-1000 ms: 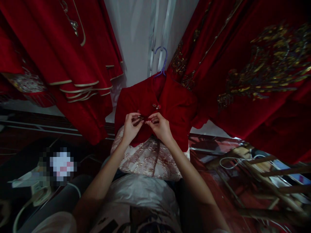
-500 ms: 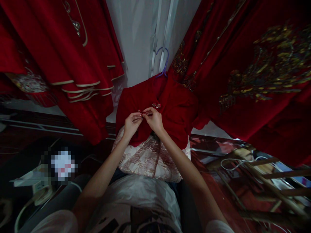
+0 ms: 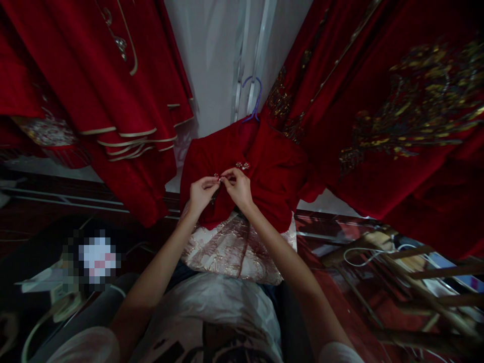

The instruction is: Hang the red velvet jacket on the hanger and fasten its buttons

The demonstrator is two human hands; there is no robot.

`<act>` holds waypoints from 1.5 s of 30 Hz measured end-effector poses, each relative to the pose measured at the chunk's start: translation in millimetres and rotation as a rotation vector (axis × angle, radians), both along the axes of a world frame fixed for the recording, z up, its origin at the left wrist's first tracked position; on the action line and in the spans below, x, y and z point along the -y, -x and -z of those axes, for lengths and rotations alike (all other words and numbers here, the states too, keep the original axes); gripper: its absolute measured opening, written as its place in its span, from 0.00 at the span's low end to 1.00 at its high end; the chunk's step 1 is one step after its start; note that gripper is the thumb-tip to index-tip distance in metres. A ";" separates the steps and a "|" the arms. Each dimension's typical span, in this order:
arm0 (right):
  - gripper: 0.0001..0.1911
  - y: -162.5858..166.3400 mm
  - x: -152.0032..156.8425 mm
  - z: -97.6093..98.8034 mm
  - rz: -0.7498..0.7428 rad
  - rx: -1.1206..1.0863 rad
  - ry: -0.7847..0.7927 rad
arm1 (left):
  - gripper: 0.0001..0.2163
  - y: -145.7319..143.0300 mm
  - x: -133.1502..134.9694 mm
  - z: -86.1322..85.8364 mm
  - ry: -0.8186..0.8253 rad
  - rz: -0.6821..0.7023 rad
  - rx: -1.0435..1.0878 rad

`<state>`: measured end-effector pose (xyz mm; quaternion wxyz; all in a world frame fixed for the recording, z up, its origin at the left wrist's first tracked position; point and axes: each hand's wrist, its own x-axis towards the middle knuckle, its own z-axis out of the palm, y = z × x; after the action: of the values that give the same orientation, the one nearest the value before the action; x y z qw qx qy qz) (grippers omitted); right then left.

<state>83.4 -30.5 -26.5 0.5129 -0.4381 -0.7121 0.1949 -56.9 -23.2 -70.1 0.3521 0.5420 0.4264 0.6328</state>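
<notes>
A red jacket [image 3: 280, 174] lies over my lap, with a purple hanger [image 3: 255, 98] at its neck. My left hand [image 3: 203, 192] and my right hand [image 3: 238, 189] meet at the jacket's front, thumbs and fingertips closed in a pinch. Between them is a small beaded ornament [image 3: 216, 176], partly covered by the fingers. Just beyond my right hand, a similar beaded flower ornament [image 3: 243, 165] sits on the red cloth. Below the jacket spreads pale pink brocade fabric [image 3: 230, 252]. Some small dark thing shows under the left fingertips, too small to make out.
Red garments with gold trim [image 3: 124, 116] hang at the left, and a gold-embroidered red garment [image 3: 419, 106] hangs at the right. A wooden rack-like frame [image 3: 408, 282] with a white cable stands low on the right. More cables and a pale plug [image 3: 64, 302] lie at left.
My left hand has shifted slightly left and down, with a small dark thing now showing beneath its fingertips. The right hand stays at the ornament, nearly unmoved.
</notes>
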 end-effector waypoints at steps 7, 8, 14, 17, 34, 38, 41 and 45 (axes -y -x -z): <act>0.08 -19.5 13.0 -3.7 -0.156 -0.040 0.135 | 0.11 4.2 6.7 2.6 -0.035 0.095 -0.115; 0.08 -26.6 18.1 -4.1 -0.180 -0.023 0.153 | 0.11 4.2 8.2 7.5 -0.031 0.086 -0.116; 0.07 -73.6 48.0 -5.1 -0.235 0.274 0.355 | 0.10 10.1 27.1 33.5 0.058 0.062 -0.382; 0.03 -80.7 53.5 -1.6 -0.150 0.411 0.362 | 0.13 13.4 40.0 33.3 0.075 0.123 -0.533; 0.10 -60.6 31.0 41.6 0.072 0.679 0.449 | 0.11 -9.1 49.5 36.3 0.216 0.181 -0.269; 0.06 -65.7 27.8 40.0 0.045 0.638 0.409 | 0.09 -8.5 47.8 40.1 0.196 0.142 -0.353; 0.07 -69.1 30.4 30.6 -0.062 0.533 0.451 | 0.09 -12.4 50.0 39.9 0.152 0.105 -0.400; 0.14 -67.5 39.2 11.0 -0.420 0.216 0.612 | 0.11 -19.7 50.6 38.1 0.112 0.057 -0.460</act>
<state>150.9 -69.6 -37.5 0.2294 -0.4337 -0.7450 0.4519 -37.3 -73.8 -108.2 0.2929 0.6633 0.5145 0.4577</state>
